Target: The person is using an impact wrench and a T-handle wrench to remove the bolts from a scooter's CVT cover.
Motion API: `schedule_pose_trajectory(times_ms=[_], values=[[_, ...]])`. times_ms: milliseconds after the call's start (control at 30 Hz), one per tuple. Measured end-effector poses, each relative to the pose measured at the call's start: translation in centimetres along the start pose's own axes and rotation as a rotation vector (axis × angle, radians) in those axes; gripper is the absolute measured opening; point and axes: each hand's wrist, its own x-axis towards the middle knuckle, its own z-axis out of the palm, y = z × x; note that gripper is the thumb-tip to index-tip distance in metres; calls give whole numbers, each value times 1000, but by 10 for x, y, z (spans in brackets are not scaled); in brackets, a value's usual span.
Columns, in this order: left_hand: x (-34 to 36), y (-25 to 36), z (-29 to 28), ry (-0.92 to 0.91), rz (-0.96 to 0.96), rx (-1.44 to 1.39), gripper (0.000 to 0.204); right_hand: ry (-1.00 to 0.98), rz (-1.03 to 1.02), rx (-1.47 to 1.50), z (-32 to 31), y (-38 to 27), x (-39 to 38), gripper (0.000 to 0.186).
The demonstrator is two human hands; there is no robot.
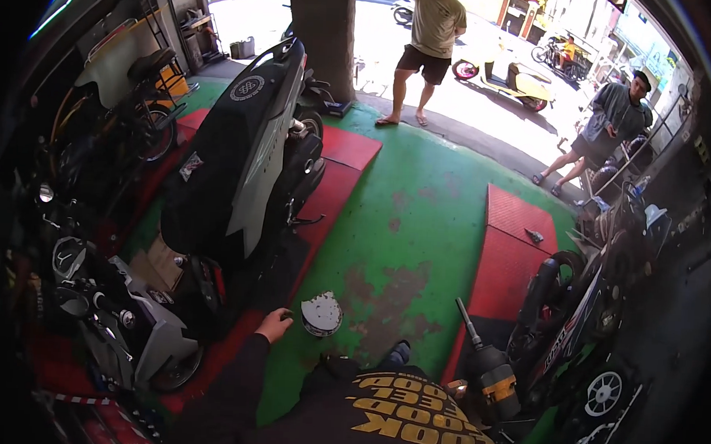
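My left hand (273, 325) reaches out over the edge of the red ramp, its fingers closed together. Something small and dark seems to be at its fingertips, too small to name. Just right of it stands a round white tub or low stool (321, 314) with a worn, speckled top. At my right side, my right hand (458, 388) is mostly hidden by my body and the tool. It grips a black and orange impact wrench (498, 380), whose long metal extension (468, 322) points forward and up to the left.
A grey and black scooter (251, 154) stands on the left red ramp (347, 150). Another motorcycle (561, 334) is by the right ramp (518, 217), where a small metal part (534, 236) lies. Two people (437, 27) stand near the sunny entrance. Worn green floor (420, 201) runs between.
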Motion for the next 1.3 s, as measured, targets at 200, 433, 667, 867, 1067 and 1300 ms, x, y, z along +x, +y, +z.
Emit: schedule_pose_trajectory(times_ms=[200,433,667,867,1067,1300], values=[[-59,-24,43,-118,-624,-81,50,-55,-290,-137,-99,10,85,20],[-51,-23,83,-71,-864,-242,46,-81,-622,-306,-240,-92,174,19],[56,-38,97,2,-969,-402,64,-109,-858,-445,-350,-329,251,19],[162,-22,89,172,-1128,-604,75,-198,-1032,-537,-331,-450,351,19],[232,-147,78,38,-979,-1037,78,-323,-1137,-433,-263,-536,488,19],[331,-305,157,-173,-673,-1267,67,-313,-1102,83,-124,-537,675,21]])
